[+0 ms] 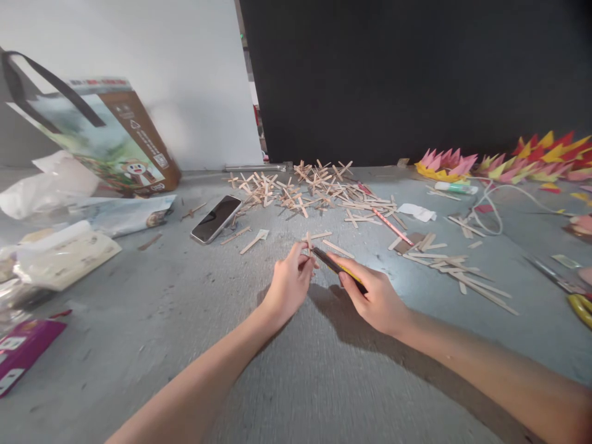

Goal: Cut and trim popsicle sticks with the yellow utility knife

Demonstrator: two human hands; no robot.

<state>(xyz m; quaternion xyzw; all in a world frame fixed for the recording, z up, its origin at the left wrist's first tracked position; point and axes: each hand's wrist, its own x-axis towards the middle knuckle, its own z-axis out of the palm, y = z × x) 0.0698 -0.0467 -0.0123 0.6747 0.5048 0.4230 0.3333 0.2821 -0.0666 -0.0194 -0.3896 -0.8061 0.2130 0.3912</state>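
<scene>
Between the fingers of my left hand (290,279) is a small wooden craft stick (309,238), held upright. My right hand (374,294) grips a black and yellow utility knife (333,265), whose tip meets the stick close to the left fingertips. Just beyond my hands, a few flat craft sticks (338,248) lie on the grey table. Farther back spreads a heap of craft sticks, many crossed into small X shapes (266,190). More loose sticks (462,274) are scattered to the right, with a pink patterned pencil-like stick (392,226) near them.
A smartphone (216,219) lies left of the heap. Farther left are a printed carry bag (139,139), plastic wrappers (69,256) and a purple packet (30,348). On the right are scissors (580,308), a glue stick (456,188), a white cable (497,213) and folded paper flowers (446,165).
</scene>
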